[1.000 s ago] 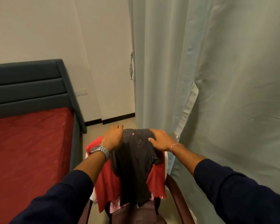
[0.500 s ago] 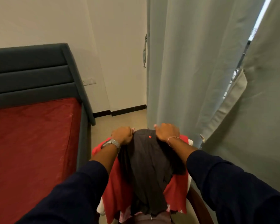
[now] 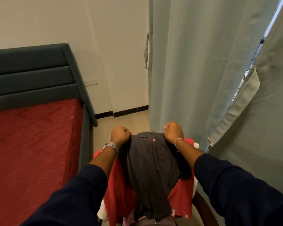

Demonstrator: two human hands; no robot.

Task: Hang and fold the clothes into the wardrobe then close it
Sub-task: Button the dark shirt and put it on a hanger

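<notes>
A dark grey garment point(image 3: 151, 168) with a small red tag lies on top of a pile of clothes draped over a chair back. Under it hangs a red garment point(image 3: 117, 190), with white and pink cloth showing at the bottom. My left hand point(image 3: 120, 135) grips the grey garment's top left edge in a closed fist. My right hand point(image 3: 173, 132) grips its top right edge the same way. The cloth is stretched between the two fists. No wardrobe is in view.
A bed with a red mattress point(image 3: 31, 152) and a dark teal headboard point(image 3: 31, 74) fills the left. Pale green curtains point(image 3: 203, 70) hang close on the right, with a gap to a window. The chair's brown wooden arm point(image 3: 204, 209) shows at lower right. Beige floor lies ahead.
Both hands went from resting on the grey garment to clenching its top edge. They have moved apart and lifted it slightly. The camera tilted up.
</notes>
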